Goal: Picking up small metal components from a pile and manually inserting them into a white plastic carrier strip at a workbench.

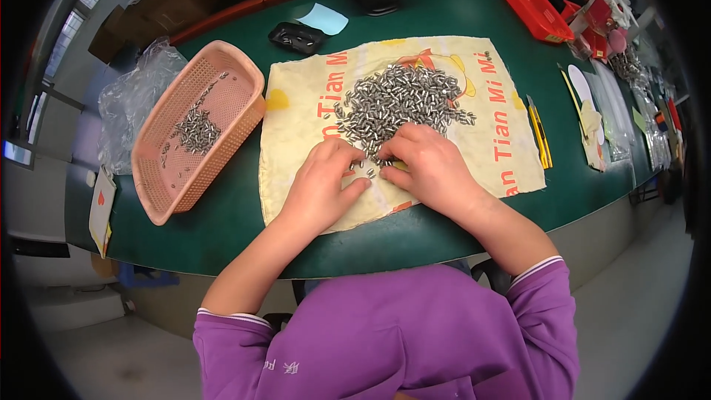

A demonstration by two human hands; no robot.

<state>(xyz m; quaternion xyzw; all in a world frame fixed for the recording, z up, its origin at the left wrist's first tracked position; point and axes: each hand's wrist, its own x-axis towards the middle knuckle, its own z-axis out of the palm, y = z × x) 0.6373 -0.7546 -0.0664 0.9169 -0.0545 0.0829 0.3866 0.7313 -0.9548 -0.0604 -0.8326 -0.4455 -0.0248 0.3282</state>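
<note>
Basically, left to right: crumpled clear plastic bag (122, 115) by the left end of the green desk (185, 243). Next, a pink perforated plastic basket (211, 175) with a small batch of short silver metal pieces (198, 132) in it; its walls presumably keep that batch apart from the main pile.

Middle: pale yellow printed cloth (296, 185) lies flat, probably so small parts don't roll or scatter. The big heap of silver metal pieces (400, 100) sits on it, within easy reach.

Right: yellow utility knife (539, 133) just off the cloth's edge, likely parked there to stay out of the way.

Left hand (324, 180): at the heap's near-left edge, thumb and curled fingers part-way apart, a few loose pieces beside them. Right hand (429, 167): at the near edge, fingers curled, narrow gap to thumb; can't tell if it's pinching any. Heap lies just beyond both hands, its near tip between them.
</note>
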